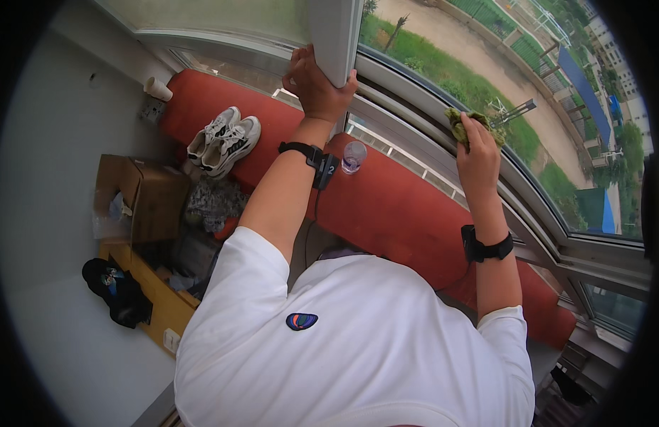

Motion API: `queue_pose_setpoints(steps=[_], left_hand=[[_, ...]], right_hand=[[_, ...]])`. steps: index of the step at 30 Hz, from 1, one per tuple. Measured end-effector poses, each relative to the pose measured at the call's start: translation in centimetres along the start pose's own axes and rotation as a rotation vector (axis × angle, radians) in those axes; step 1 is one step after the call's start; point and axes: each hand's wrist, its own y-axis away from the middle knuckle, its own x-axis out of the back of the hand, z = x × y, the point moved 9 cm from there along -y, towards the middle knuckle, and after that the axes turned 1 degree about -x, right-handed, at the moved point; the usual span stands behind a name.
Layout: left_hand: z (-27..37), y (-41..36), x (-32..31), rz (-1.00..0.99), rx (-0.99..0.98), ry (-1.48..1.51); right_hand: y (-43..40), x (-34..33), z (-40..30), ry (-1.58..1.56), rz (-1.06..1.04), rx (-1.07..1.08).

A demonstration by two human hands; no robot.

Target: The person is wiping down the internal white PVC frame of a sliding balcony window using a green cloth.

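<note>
My left hand (320,88) grips the lower end of a white upright post (335,42) between two window panes, thumb on one side and fingers on the other. In my right hand (476,155) is a crumpled green cloth (460,131), pressed at the lower edge of the window pane (441,58). The cloth lies where the glass meets the pale window frame (404,88). Part of it is hidden behind my fingers. Both wrists wear black strapped devices.
Below the window runs a red-covered ledge (393,197). It carries a clear plastic bottle (354,157), a pair of white sneakers (228,140) and paper cups (157,89). An open cardboard box (158,197) stands at the left, near a black cap (118,293) on a yellow board (161,299).
</note>
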Motion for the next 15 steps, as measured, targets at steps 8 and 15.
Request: queue_pose_setpoints(steps=[8, 15], left_hand=[[0.8, -0.7, -0.1, -0.094, 0.066, 0.036], [0.7, 0.5, 0.4, 0.124, -0.093, -0.043]], right_hand=[[-7.4, -7.7, -9.5, -0.141, -0.016, 0.228], [-9.7, -10.6, -12.3, -0.293, -0.082, 0.156]])
